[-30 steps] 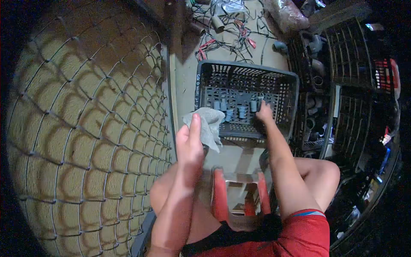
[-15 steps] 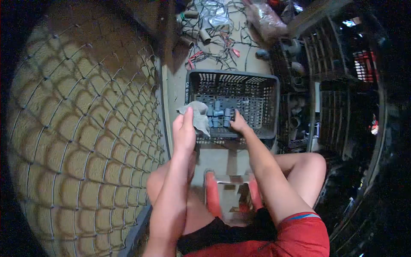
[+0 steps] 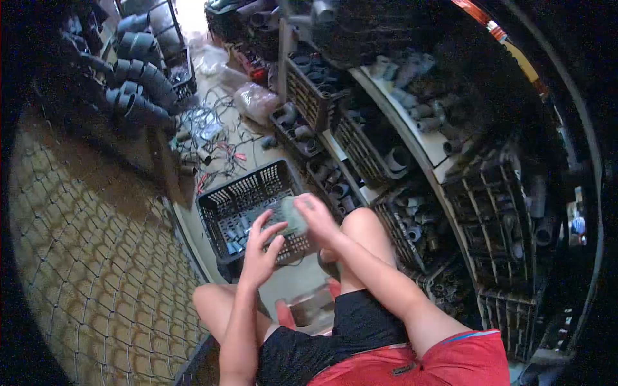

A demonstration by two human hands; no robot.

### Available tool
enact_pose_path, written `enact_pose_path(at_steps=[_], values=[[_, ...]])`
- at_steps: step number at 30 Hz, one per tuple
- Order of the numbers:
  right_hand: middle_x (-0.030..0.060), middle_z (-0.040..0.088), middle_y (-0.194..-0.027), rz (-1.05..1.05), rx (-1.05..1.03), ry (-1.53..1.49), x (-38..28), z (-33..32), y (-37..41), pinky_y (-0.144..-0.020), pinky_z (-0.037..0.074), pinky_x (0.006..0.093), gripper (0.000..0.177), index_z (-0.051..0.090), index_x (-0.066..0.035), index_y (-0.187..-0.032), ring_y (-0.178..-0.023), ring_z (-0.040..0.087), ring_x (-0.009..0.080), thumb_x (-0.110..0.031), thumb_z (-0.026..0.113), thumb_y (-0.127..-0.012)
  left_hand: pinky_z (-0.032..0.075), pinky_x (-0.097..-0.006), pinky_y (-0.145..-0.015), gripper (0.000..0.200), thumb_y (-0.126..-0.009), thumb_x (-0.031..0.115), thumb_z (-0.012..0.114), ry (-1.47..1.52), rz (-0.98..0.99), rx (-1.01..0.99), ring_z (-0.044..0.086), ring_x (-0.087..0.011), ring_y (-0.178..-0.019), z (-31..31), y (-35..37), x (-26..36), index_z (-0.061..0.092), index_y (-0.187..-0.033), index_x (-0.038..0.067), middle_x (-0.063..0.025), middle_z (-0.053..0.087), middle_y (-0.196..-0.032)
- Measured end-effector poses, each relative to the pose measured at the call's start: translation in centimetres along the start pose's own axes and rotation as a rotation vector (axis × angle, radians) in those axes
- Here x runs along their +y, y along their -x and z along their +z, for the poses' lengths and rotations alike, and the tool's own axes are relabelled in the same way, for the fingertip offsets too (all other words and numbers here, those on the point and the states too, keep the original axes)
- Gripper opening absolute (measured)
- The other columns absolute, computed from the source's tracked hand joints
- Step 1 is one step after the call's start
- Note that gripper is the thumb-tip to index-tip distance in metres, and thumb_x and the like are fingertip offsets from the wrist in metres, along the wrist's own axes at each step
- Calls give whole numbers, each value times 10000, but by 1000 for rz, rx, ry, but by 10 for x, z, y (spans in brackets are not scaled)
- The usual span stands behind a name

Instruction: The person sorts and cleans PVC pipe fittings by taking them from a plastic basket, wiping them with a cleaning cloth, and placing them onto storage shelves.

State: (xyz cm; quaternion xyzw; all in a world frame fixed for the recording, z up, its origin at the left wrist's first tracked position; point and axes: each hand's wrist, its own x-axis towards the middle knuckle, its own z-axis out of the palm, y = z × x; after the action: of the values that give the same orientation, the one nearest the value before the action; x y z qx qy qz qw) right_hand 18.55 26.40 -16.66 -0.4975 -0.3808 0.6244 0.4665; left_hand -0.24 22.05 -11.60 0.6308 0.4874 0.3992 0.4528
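My right hand (image 3: 317,220) holds a pale grey-green cloth (image 3: 293,216), blurred, above the near right side of a black plastic crate (image 3: 248,182). To its left, my left hand (image 3: 260,256) is open over the crate's near edge, its fingers spread and nothing in them. Several small blue-grey pipe fittings (image 3: 236,239) lie grouped on the crate's floor at the left, beyond my left hand. The cloth and hands hide part of the crate's near right corner.
A chain-link fence (image 3: 103,270) runs along the left. Crates of pipe fittings (image 3: 351,145) and a loaded shelf (image 3: 412,122) line the right. Tangled cords (image 3: 222,138) and a plastic bag (image 3: 256,101) lie beyond the crate. Large grey fittings (image 3: 138,83) are stacked at far left.
The cloth has passed from my left hand to my right. My right hand has left the fittings and risen. My left hand has opened. The view has swung right, showing more shelving.
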Motion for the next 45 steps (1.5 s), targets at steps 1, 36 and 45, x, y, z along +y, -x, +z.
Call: enact_pose_path(at_steps=[1, 36, 45], values=[[1, 592, -857, -99, 120, -7, -9, -24, 9, -692, 470, 246, 159, 582, -72, -1036, -825, 548, 77, -218, 563, -976, 373, -419, -1060, 273, -904, 205, 594, 88, -4, 0, 502, -342, -1233, 4, 0, 20, 662, -1073, 2, -173, 527, -1332], [85, 631, -984, -691, 631, 274, -107, -136, 105, -881, 465, 339, 147, 593, -27, -1023, -938, 598, 203, -80, 577, -887, 272, -637, -1033, 738, -719, 560, 677, -749, 729, -52, 405, -383, -1257, 245, -259, 190, 528, -1318, 155, -188, 497, -1313], [114, 587, -1038, -932, 626, 369, -193, -131, 67, -904, 451, 334, 146, 554, -9, -1047, -976, 568, 228, 2, 481, -922, 308, -610, -1041, 699, -695, 475, 737, -685, 750, -18, 432, -344, -1244, 250, -264, 175, 553, -1272, 126, -103, 546, -1269]])
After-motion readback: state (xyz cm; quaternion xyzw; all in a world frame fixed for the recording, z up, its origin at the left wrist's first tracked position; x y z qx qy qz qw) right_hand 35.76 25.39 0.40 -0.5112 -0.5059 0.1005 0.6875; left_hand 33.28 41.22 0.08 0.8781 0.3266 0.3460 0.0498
